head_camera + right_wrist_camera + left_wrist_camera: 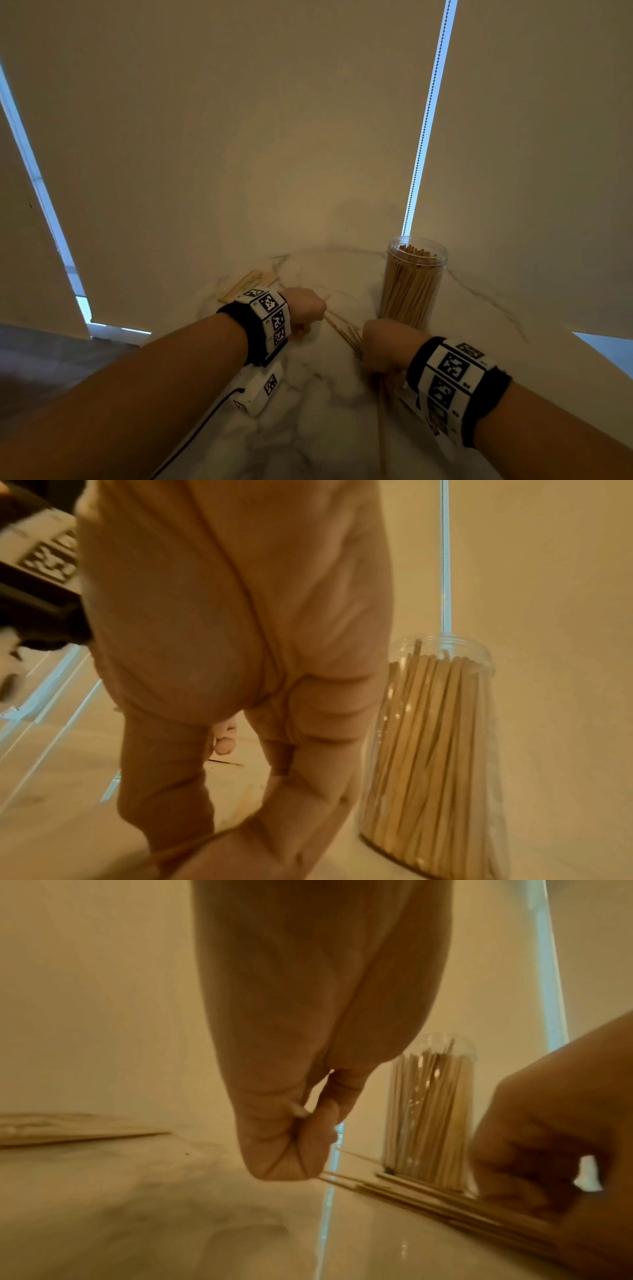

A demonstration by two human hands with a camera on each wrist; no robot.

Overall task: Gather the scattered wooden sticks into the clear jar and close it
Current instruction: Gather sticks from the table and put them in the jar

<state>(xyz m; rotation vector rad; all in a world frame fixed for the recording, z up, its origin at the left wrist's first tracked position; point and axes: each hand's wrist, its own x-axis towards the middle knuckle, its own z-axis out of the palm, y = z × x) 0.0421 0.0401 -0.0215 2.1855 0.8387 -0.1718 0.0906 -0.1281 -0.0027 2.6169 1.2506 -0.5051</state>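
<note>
The desk (308,428) is white marble, set against a drawn blind (239,137). The jar (412,284) stands upright and lidless just beyond the right hand's grip, packed with upright sticks. The right hand (385,346) has its fingers curled round a bundle of sticks (382,411) lying on the desk, whose ends stick out toward the person. To the left of that grip, the left hand (305,308) is closed, fingertips pinching the near ends of loose sticks (342,330) that run across the desk between the two hands. Flat wooden slats (245,286) lie beyond the left grip. A small white box (260,394) with a cable sits under the left wrist.
</note>
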